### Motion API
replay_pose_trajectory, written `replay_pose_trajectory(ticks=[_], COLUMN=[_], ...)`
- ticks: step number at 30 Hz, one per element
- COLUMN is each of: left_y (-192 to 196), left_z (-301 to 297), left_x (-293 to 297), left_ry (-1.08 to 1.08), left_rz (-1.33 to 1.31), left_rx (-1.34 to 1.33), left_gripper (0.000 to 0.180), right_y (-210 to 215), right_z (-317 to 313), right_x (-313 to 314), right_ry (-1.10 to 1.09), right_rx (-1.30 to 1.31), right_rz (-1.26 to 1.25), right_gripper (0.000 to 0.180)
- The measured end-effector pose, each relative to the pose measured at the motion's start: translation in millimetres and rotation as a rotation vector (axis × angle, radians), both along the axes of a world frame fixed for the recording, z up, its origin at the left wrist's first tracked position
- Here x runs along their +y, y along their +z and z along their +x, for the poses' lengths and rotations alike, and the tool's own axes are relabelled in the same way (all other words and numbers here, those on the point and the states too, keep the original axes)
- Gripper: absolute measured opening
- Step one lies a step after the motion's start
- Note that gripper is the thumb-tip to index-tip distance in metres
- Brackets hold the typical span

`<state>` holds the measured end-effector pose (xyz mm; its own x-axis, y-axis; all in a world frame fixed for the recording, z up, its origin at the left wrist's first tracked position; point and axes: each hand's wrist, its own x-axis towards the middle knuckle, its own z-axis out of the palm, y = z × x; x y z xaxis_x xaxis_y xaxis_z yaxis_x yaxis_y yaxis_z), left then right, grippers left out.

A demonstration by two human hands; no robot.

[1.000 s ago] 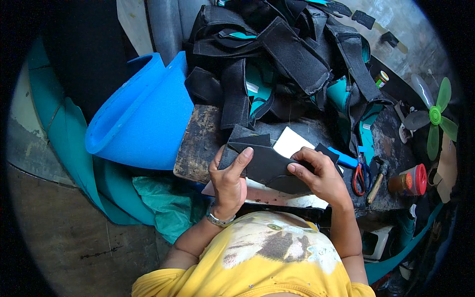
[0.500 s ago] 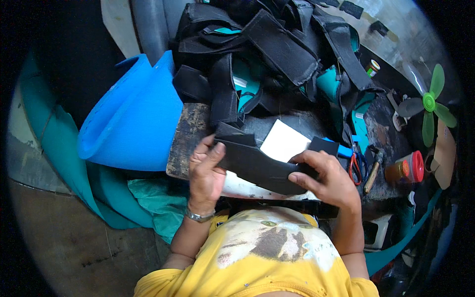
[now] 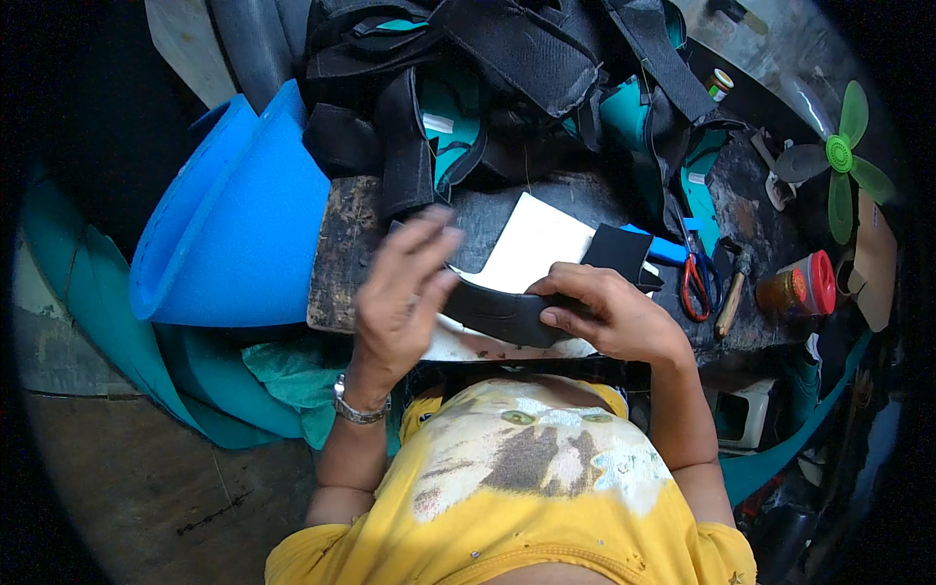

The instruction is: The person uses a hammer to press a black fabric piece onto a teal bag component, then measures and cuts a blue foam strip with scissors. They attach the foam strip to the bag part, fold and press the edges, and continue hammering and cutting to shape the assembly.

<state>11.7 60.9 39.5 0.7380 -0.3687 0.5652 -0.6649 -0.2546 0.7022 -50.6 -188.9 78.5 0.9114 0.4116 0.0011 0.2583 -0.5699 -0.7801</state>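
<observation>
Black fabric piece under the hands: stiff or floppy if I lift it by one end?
Probably floppy: the black fabric piece already curves and folds under the right hand. It looks thin, so likely light. The left hand seems raised, blurred, so one-end support may let it droop.

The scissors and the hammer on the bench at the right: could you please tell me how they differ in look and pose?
The scissors have red loop handles and a slim metal blade pointing up the picture; the hammer has a plain wooden handle and a dark metal head. The scissors lie nearly straight up and down, the hammer slants. Both lie flat, side by side on the dark workbench, beyond the right hand.
</observation>
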Motion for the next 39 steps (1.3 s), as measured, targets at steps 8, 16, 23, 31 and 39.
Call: replay_pose_trajectory(ticks=[8, 16, 23, 31, 39], left_y=[1, 9, 17, 39, 27], left_z=[20, 20, 15, -1, 5], left_x=[-18, -16, -35, -28, -43], left_ry=[-0.429, -0.448, -0.501, -0.532, -0.406], left_rz=[0.337, 0.367, 0.403, 0.345, 0.519], left_rx=[0.062, 0.119, 0.178, 0.089, -0.584], left_gripper=[0.028, 0.028, 0.026, 0.024, 0.025], right_y=[-7, -37, -71, -72, -37], right_z=[-12, -23, -19, -28, -5], right_x=[-17, -105, -131, -143, -196], right_ry=[-0.258, -0.947, -0.666, -0.743, -1.23], right_rx=[-0.27, -0.216, -0.178, -0.336, -0.722], right_rz=[0.008, -0.128, -0.639, -0.529, -0.738], right_gripper=[0.03, 0.031, 0.055, 0.027, 0.035])
